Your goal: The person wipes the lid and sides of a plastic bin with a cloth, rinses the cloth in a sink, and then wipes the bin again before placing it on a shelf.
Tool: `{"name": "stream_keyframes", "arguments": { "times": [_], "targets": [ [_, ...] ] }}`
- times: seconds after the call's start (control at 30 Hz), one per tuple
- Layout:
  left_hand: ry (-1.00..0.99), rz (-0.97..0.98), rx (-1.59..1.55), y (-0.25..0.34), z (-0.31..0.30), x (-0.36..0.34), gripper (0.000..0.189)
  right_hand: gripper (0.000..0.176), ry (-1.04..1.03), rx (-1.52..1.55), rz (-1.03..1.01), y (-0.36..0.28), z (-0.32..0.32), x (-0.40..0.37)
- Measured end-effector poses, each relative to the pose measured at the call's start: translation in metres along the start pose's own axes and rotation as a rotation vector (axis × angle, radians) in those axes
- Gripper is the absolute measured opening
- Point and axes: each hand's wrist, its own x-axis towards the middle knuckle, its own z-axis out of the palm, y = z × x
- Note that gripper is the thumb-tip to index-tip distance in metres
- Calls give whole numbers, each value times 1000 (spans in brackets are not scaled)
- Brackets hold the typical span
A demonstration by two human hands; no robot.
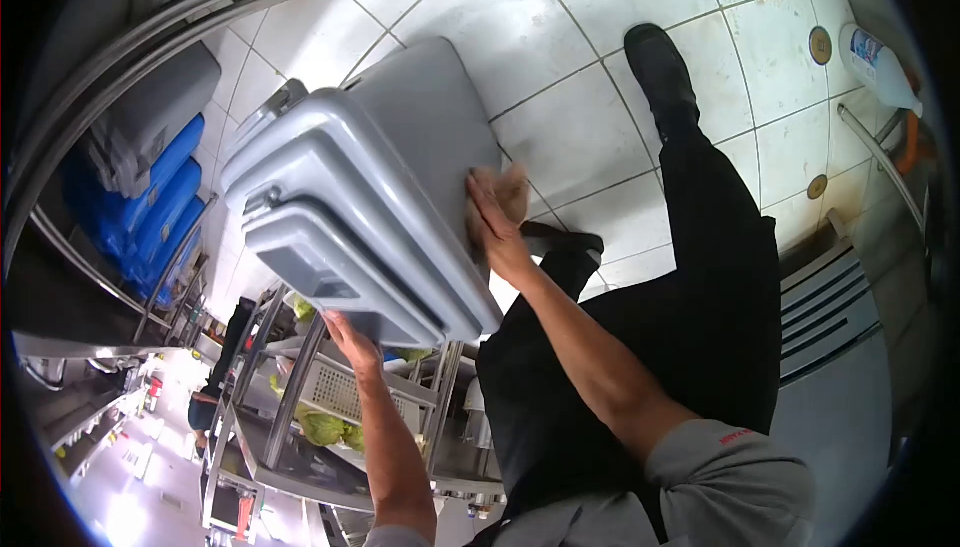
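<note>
A large grey plastic box point(430, 117) with a stepped lid and latches is in front of my legs, at a slant to the floor tiles. My left hand point(352, 347) is at the lower edge of the lid, beside its recessed panel, with the fingertips hooked on that edge. On the near side wall of the box rests my right hand point(495, 222), its fingers bent against the wall. A tan blurred patch point(514, 190) shows beside those fingers; what it is I cannot make out. The underside of the box is hidden.
Metal racks stand left, with blue plastic-wrapped stacks point(175, 202) and another grey box point(190, 87). Below the box, a steel shelf holds a white perforated basket point(335, 394) and leafy greens point(325, 429). A white jug point(875, 67) is at right. Another person point(210, 397) is farther off.
</note>
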Motion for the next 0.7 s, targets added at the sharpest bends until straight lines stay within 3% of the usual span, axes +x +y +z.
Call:
{"name": "stream_keyframes", "arguments": {
  "times": [0.03, 0.07, 0.13, 0.2, 0.23, 0.27, 0.3, 0.33, 0.37, 0.4, 0.43, 0.47, 0.5, 0.53, 0.6, 0.67, 0.7],
  "targets": [
    [-88, -66, -160, 14, 4, -4, 79, 58, -1, -212, -147, -14, 3, 30],
    [-24, -20, -71, 25, 12, -8, 76, 56, -4, -420, -281, -41, 6, 62],
    [36, -119, -177, 23, 15, -13, 76, 51, -48, -59, -339, -81, 21, 124],
    [118, -152, -151, 40, 23, -17, 74, 53, -84, 27, -445, -39, 34, 213],
    [71, -21, 17, 23, 11, -17, 70, 53, -206, -10, -234, -11, 22, 263],
    [-50, 352, 463, 10, 0, -13, 65, 52, -328, -49, -25, 11, 14, 292],
    [-5, 777, 865, -3, -11, -9, 60, 50, -251, -97, 58, 21, 5, 288],
    [-18, 565, 768, 10, -4, -16, 54, 50, -171, -150, 131, 25, -8, 285],
    [-18, 611, 702, -6, -11, -10, 56, 50, -107, -323, -187, 70, -12, 271],
    [6, 466, 478, 6, -1, -13, 59, 52, -37, -491, -510, 126, -16, 252],
    [56, 337, 239, 18, 9, -15, 63, 51, 0, -418, -370, 131, -23, 214],
    [124, 14, -162, 59, 41, -22, 68, 50, 41, -626, -279, 180, -25, 173],
    [113, -86, -174, 54, 39, -21, 78, 54, -20, -610, -156, 190, -29, 132],
    [205, -114, -12, 63, 44, -23, 78, 55, 40, -102, 357, 119, -24, 92],
    [137, -100, -125, 78, 51, -25, 79, 54, 161, -190, 273, 138, -9, 27],
    [86, -5, -12, 71, 45, -20, 84, 55, 101, -80, 244, 88, 3, -15],
    [66, 14, -46, 64, 40, -18, 84, 54, -13, -176, 178, 28, 4, -21]
  ]
}}
